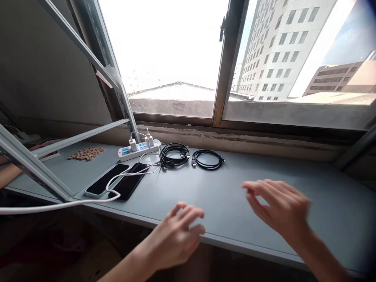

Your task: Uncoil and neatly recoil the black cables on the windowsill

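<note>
My left hand (180, 237) hovers at the desk's front edge, its fingers loosely bent and apart, with nothing in it. My right hand (277, 201) is above the right part of the desk, slightly blurred. Its thumb and index tips come together with a gap behind them, and no object shows between them. Beyond the hands, two coiled black cables lie side by side: a thicker bundle (175, 164) and a thinner coil (208, 168) with a USB plug at its left end. Neither hand touches them.
A white power strip (126, 156) with plugged-in chargers stands by the window. White cords cross two phones, one light-edged (107, 181) and one black (129, 184). A metal frame (53, 182) rises at left, near small brown pieces (86, 154). Another person's arm (10, 175) reaches in at far left.
</note>
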{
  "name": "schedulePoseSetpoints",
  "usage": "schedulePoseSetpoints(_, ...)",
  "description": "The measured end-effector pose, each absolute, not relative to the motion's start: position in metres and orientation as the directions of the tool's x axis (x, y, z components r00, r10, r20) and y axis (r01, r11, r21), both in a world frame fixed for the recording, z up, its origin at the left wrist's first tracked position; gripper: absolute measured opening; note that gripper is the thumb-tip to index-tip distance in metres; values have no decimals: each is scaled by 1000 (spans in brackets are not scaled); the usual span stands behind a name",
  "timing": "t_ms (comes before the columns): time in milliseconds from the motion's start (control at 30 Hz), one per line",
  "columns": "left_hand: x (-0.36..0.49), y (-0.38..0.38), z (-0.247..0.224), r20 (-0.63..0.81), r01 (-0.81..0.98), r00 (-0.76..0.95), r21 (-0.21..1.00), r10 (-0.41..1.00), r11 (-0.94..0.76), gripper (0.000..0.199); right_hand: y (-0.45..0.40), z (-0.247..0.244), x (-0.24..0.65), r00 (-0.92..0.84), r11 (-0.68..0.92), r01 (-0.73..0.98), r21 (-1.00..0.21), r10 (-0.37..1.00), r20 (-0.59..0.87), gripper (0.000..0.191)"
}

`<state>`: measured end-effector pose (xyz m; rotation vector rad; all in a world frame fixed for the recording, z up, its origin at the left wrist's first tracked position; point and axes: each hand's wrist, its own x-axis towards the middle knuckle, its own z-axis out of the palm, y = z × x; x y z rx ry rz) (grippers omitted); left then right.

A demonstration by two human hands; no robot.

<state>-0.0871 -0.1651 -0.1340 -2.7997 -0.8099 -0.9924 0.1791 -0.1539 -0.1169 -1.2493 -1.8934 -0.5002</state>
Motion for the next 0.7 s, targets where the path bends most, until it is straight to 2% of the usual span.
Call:
schedulePoseSetpoints(67, -81, -122, -137, 585, 527, 623, 177, 519, -831, 19, -122, -130, 176, -173, 389, 893, -228, 763, 623, 17)
schedulePoseSetpoints(100, -78, -102, -138, 574, 578, 578, 214, 581, -787, 19, -106, -138, 175, -151, 335, 882, -332, 868, 474, 20)
schedulePoseSetpoints(133, -74, -84, -140, 563, 643, 519, 239, 643, -728, 18, -91, -146, 175, -139, 280, 882, -379, 923, 359, 22)
schedulePoseSetpoints(233, -65, -41, -147, 484, 754, 414, 293, 771, -588, 15, -58, -166, 180, -146, 204, 916, -344, 972, 185, 26)
schedulePoseSetpoints(400, -51, 6, -151, 400, 876, 208, 330, 893, -352, 12, -45, -182, 188, -100, 146, 926, -347, 984, 147, 23)
schedulePoseSetpoints(633, -36, 84, -148, 218, 918, -105, 397, 970, 10, 53, -56, -179, 188, -65, 103, 906, -410, 992, 107, 23)
schedulePoseSetpoints(700, -35, 96, -156, 192, 909, -152, 413, 970, 60, 50, -56, -177, 189, -51, 85, 903, -422, 994, 92, 23)
